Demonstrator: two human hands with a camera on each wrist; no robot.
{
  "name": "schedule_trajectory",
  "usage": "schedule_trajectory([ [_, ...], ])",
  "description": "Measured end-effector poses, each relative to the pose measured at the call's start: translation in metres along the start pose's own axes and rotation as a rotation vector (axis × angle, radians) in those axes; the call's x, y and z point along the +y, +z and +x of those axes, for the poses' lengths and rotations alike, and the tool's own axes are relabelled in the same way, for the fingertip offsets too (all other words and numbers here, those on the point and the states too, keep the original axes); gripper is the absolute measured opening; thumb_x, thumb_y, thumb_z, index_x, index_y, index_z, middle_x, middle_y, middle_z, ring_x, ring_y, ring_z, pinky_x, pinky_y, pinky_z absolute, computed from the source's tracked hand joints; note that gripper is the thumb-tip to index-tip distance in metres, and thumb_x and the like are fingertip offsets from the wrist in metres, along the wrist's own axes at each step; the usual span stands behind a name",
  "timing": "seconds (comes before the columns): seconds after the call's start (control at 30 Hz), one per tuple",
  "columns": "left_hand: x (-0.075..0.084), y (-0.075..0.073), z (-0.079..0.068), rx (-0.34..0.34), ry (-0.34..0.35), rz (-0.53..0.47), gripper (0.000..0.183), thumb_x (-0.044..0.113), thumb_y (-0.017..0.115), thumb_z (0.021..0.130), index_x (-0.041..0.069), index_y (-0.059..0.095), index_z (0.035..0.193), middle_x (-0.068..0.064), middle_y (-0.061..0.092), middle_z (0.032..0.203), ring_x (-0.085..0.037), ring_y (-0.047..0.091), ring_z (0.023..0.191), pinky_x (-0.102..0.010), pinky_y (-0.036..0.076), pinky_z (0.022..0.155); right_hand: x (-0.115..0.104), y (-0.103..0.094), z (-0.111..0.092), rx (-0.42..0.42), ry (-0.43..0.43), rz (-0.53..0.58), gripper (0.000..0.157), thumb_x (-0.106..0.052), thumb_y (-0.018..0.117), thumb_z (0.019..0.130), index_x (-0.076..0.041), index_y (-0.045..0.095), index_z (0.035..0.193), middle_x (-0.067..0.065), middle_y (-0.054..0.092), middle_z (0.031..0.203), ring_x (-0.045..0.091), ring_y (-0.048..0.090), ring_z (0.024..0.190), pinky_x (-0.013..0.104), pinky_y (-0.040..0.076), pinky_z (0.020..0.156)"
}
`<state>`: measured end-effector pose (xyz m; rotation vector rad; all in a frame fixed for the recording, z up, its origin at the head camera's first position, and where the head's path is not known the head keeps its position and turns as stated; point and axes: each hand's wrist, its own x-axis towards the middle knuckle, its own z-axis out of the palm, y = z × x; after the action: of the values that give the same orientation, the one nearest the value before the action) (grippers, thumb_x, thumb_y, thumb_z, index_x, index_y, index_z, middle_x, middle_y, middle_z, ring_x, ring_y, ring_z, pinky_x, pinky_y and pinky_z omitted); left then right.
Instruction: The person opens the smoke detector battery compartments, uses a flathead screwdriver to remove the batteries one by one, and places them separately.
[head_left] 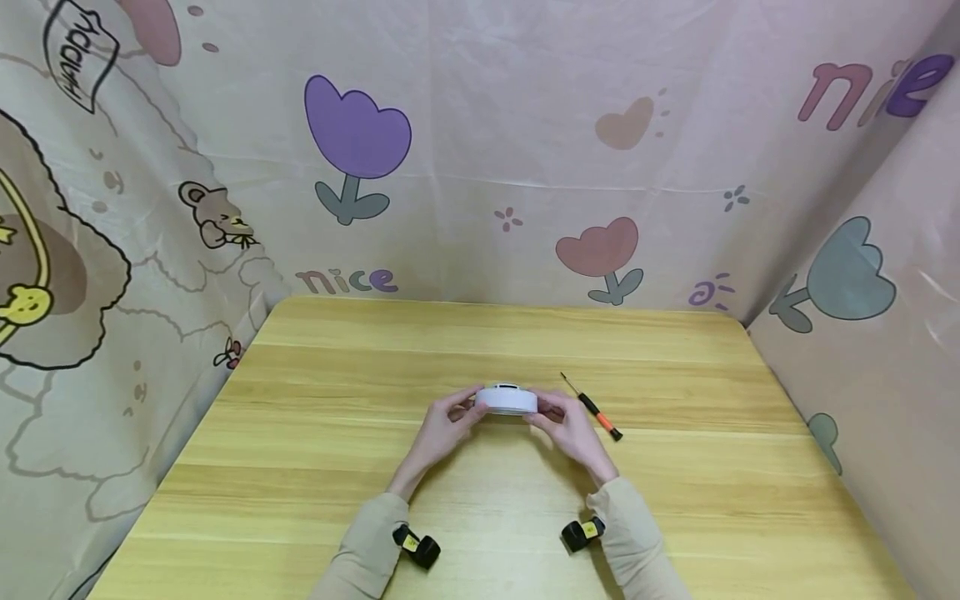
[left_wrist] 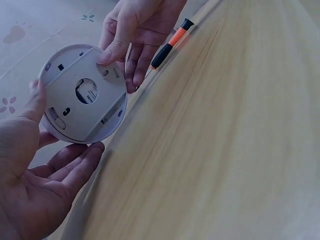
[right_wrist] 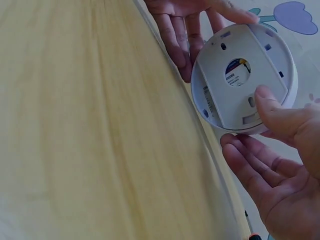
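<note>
A round white smoke detector (head_left: 507, 401) is held just above the table between both hands. Its underside, seen in the wrist views, carries a slotted mounting plate (left_wrist: 72, 95) with a round hole, through which a printed label shows. The left hand (head_left: 442, 429) grips its left edge between thumb and fingers. On the opposite edge, the right hand (head_left: 568, 427) pinches it, the thumb pressing on the plate in the right wrist view. A small screwdriver (head_left: 592, 408) with a black and orange handle lies on the table just right of the right hand.
The wooden table (head_left: 300, 467) is enclosed at the back and sides by a printed curtain (head_left: 480, 150). Black wrist-worn cameras, one on the left sleeve (head_left: 367, 542) and one on the right sleeve (head_left: 630, 533), jut inward over the table.
</note>
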<state>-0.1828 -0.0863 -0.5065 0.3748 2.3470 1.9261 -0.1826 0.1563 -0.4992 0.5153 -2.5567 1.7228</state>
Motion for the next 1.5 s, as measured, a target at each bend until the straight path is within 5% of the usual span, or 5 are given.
schedule_trajectory([
  [0.27, -0.0018, 0.0014, 0.0, -0.031, 0.023, -0.126, 0.045, 0.015, 0.053, 0.105, -0.009, 0.049, 0.143, -0.037, 0.06, 0.131, -0.047, 0.07, 0.102, -0.036, 0.061, 0.09, -0.0008, 0.0009, 0.0, 0.03, -0.004, -0.026, 0.032, -0.006, 0.071, 0.091, 0.009, 0.068, 0.119, 0.026, 0.069, 0.115, 0.038, 0.071, 0.104, 0.032, 0.061, 0.092],
  [0.53, -0.0012, 0.0027, 0.001, -0.053, 0.004, -0.148, 0.043, 0.015, 0.048, 0.107, -0.009, 0.048, 0.143, -0.036, 0.061, 0.123, -0.043, 0.07, 0.1, -0.035, 0.062, 0.088, -0.0022, 0.0015, 0.0006, 0.041, 0.029, 0.028, 0.035, -0.009, 0.068, 0.095, 0.006, 0.065, 0.126, 0.026, 0.07, 0.117, 0.035, 0.072, 0.1, 0.024, 0.061, 0.085],
  [1.03, -0.0019, 0.0028, 0.0015, -0.021, -0.05, -0.049, 0.042, 0.019, 0.049, 0.107, -0.011, 0.053, 0.137, -0.03, 0.067, 0.113, -0.028, 0.072, 0.085, -0.031, 0.064, 0.076, 0.0029, 0.0041, 0.0023, -0.01, 0.08, 0.144, 0.05, -0.006, 0.061, 0.099, 0.003, 0.047, 0.146, 0.032, 0.066, 0.11, 0.03, 0.075, 0.089, 0.035, 0.064, 0.081],
  [1.3, -0.0009, 0.0015, 0.0001, -0.021, -0.041, -0.006, 0.045, 0.019, 0.05, 0.106, -0.012, 0.05, 0.139, -0.03, 0.068, 0.104, -0.037, 0.071, 0.083, -0.039, 0.064, 0.075, 0.0034, 0.0043, 0.0014, -0.033, 0.083, 0.174, 0.055, -0.002, 0.062, 0.096, 0.003, 0.043, 0.148, 0.034, 0.064, 0.114, 0.037, 0.073, 0.094, 0.034, 0.064, 0.081],
  [1.5, -0.0019, -0.0002, 0.0008, -0.024, -0.059, 0.025, 0.043, 0.02, 0.05, 0.106, -0.009, 0.053, 0.139, -0.023, 0.069, 0.091, -0.022, 0.068, 0.07, -0.029, 0.062, 0.066, 0.0014, 0.0043, 0.0001, -0.067, 0.13, 0.161, 0.064, -0.005, 0.068, 0.093, 0.004, 0.04, 0.149, 0.032, 0.064, 0.116, 0.032, 0.072, 0.094, 0.029, 0.063, 0.081],
])
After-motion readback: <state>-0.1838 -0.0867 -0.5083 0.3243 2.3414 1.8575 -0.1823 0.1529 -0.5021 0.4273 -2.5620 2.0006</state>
